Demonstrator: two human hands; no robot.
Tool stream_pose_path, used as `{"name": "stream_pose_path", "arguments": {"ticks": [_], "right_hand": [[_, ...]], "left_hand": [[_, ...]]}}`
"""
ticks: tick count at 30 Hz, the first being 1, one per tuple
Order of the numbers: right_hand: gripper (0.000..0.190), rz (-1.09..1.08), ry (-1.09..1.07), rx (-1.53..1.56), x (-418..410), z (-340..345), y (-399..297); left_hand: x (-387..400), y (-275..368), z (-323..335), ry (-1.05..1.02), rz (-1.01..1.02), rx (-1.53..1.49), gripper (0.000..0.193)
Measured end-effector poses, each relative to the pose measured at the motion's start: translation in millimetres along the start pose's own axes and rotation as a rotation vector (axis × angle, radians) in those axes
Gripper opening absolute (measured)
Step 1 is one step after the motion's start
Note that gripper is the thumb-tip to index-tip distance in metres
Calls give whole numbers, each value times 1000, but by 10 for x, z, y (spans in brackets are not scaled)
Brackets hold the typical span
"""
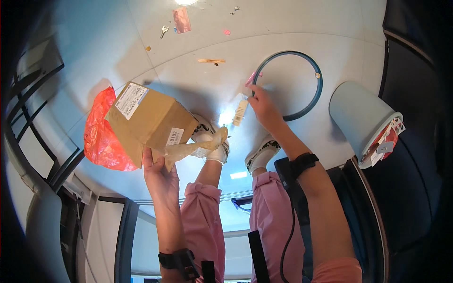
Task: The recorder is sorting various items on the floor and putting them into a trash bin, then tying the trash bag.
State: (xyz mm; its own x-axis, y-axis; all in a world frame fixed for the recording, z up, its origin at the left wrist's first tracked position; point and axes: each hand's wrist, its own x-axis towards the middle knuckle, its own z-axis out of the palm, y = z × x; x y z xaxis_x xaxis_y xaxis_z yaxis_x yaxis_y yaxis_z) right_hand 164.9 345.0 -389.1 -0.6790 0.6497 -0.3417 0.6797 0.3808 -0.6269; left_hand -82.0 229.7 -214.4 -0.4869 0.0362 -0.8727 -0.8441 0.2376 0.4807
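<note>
My left hand [161,177] grips a flap at the near edge of a brown cardboard box [141,120], with the thumb on top. Two white labels with writing are stuck on the box, and a strip of loose, clear yellowish packing tape [194,146] trails from it toward my foot. At the left rim of a dark ring [320,90] on the floor, my right hand [263,106] has its fingertips together near a pale printed tag [240,112] in clear plastic. Whether the fingers hold the tag is not plain. A pink scrap [250,79] lies just beyond the fingertips.
A red plastic bag [102,141] lies behind the box at left. A grey bin [354,116] with rubbish stands at right. Farther off on the floor are a key [164,31], a pink wrapper [182,20] and an orange strip [211,61]. My feet are between the hands.
</note>
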Motion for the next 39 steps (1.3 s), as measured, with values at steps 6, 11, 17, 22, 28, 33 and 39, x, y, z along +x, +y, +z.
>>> {"name": "stream_pose_path", "arguments": {"ticks": [6, 11, 17, 22, 28, 33, 39], "right_hand": [[14, -89, 16, -63, 597, -96, -176], [15, -203, 195, -221, 1204, 126, -391], [14, -21, 246, -359, 1440, 378, -496], [16, 71, 32, -268, 1450, 368, -518], [12, -312, 76, -276, 2223, -88, -834], [11, -488, 45, -551, 2776, -92, -827], [9, -396, 15, -519, 2531, -43, -666]], "left_hand": [[33, 75, -39, -35, -7, -20, 48], [18, 98, 33, -10, -28, -57, 48], [31, 158, 47, 23, -42, -87, 48], [41, 196, 52, 73, -64, -101, 49], [64, 330, 38, 54, -37, -129, 48], [97, 366, 53, 56, -63, -115, 48], [106, 389, 25, 101, -37, -82, 49]]}}
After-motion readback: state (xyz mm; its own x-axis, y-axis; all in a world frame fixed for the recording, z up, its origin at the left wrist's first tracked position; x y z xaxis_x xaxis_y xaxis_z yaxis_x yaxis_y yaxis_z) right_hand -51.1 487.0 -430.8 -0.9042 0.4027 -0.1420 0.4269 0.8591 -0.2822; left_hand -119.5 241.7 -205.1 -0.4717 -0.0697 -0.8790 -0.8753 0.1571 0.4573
